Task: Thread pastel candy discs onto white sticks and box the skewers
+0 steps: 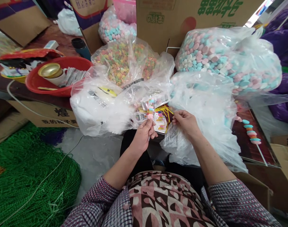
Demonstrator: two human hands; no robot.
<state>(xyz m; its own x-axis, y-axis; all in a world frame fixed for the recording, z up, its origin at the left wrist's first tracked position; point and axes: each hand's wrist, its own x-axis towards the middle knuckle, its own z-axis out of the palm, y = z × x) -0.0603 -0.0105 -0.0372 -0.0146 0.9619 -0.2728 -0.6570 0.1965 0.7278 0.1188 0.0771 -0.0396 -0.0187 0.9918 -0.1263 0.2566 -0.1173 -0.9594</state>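
Over a red table (243,145), left fingers (146,125) grip stacked candy (150,108); right fingers (179,117) pinch (apparently) a yellow tie (171,112).

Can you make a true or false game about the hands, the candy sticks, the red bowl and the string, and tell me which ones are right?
1. The left hand holds a candy stick. True.
2. The right hand is holding that same stick too. False: it is apart from the stick.
3. The gold dish is in the red bowl. True.
4. The red bowl is on the right side of the picture. False: it is on the left side.
5. Another candy stick lies at the right. True.
6. The big heap of string is all pink. False: it is mostly green.
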